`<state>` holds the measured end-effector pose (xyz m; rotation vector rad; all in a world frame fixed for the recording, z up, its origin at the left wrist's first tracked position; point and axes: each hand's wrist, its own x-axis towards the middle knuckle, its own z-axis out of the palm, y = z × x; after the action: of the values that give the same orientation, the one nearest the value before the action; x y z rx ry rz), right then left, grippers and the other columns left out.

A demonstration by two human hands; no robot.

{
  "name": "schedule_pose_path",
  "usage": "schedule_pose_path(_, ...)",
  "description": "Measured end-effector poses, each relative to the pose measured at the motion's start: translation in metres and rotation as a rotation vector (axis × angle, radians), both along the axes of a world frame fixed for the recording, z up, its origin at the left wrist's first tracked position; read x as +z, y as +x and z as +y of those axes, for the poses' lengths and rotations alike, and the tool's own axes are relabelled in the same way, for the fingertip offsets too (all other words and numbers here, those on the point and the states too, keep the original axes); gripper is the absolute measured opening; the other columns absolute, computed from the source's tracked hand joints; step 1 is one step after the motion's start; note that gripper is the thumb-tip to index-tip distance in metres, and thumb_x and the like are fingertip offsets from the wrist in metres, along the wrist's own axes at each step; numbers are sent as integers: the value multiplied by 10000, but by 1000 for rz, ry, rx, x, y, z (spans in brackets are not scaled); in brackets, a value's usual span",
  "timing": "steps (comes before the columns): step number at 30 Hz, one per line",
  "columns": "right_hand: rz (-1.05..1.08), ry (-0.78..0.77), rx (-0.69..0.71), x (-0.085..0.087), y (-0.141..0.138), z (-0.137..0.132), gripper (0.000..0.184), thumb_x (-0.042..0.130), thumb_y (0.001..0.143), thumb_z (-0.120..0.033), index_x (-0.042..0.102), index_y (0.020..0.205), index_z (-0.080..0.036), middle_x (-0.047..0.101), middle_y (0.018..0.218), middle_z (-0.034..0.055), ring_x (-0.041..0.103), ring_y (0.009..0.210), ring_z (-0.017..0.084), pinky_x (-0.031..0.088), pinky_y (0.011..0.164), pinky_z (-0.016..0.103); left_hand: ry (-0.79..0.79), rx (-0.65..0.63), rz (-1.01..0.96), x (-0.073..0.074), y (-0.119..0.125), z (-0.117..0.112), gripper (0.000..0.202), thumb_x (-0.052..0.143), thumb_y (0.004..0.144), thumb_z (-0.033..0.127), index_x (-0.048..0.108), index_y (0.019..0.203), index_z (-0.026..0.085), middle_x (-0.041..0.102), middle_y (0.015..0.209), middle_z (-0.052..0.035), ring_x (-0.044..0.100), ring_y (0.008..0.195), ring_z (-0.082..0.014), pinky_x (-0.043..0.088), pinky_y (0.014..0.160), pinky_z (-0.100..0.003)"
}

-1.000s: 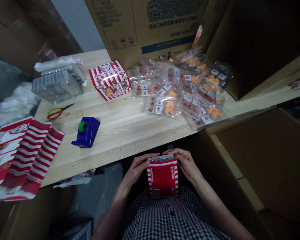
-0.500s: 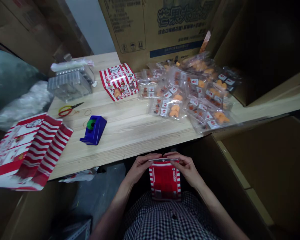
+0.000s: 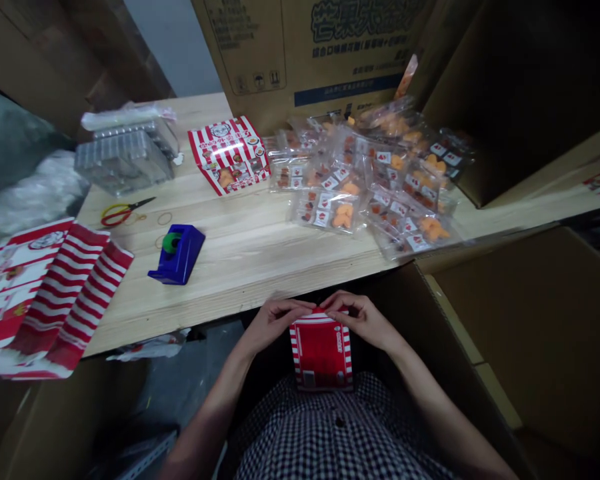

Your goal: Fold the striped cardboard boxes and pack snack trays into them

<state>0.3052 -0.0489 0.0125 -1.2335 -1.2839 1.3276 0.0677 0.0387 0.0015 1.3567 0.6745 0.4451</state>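
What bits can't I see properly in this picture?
All in the head view:
Inside the red packet: its front, the left hand and the right hand hide it.
Part of the striped cartons: cut off by the left edge.
Small print on the big cardboard box: too blurred to read.
Inside the dark box on the right: shadow hides it.

Print legible only in part

The brown carton (image 3: 297, 57) reads "芒果大金" in big outlined characters, the next one unclear, with "综合口味" starting the line below. An umbrella sign (image 3: 259, 81) and paired upward arrows (image 3: 275, 79) stand lower left; small print on its blue band (image 3: 347, 91) is illegible. The striped box (image 3: 231, 155) shows "外卖" within a longer line. Lettering on the red package (image 3: 321, 353) and the packets' labels (image 3: 322, 218) is too small
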Motion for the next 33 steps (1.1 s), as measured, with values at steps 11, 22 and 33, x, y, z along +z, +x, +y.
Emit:
schedule_pose_path(11, 57, -184, 132, -7, 8, 23, 270, 733, 844, -421, 791, 1028, -231, 788, 992, 50, 723, 854, 203, 561, 772, 336, -5, -43, 89, 3, 9, 9, 335, 689, 877, 399, 765, 1143, 209, 781, 1070, -96, 718, 939, -241, 536, 826, -325)
schedule_pose_path(22, 95, -271, 140, 2, 8, 30, 254, 790, 785, -431, 805, 930, -222, 799, 857, 42, 720, 723, 195, 561, 721, 350, -80, 13, 75, 1, 10, 4, 333, 716, 852, 403, 785, 1097, 188, 795, 991, -95, 723, 826, -223, 536, 755, -305)
schedule_pose_path(33, 117, -213, 33, 7, -14, -6, 336, 630, 938, -446, 732, 1201, -263, 768, 1134, 57, 714, 1034, 244, 544, 926, 391, -41, -38, 39, 8, -8, -2, 287, 651, 906, 349, 751, 1157, 254, 737, 1212, -77, 698, 1099, -264, 526, 976, -414)
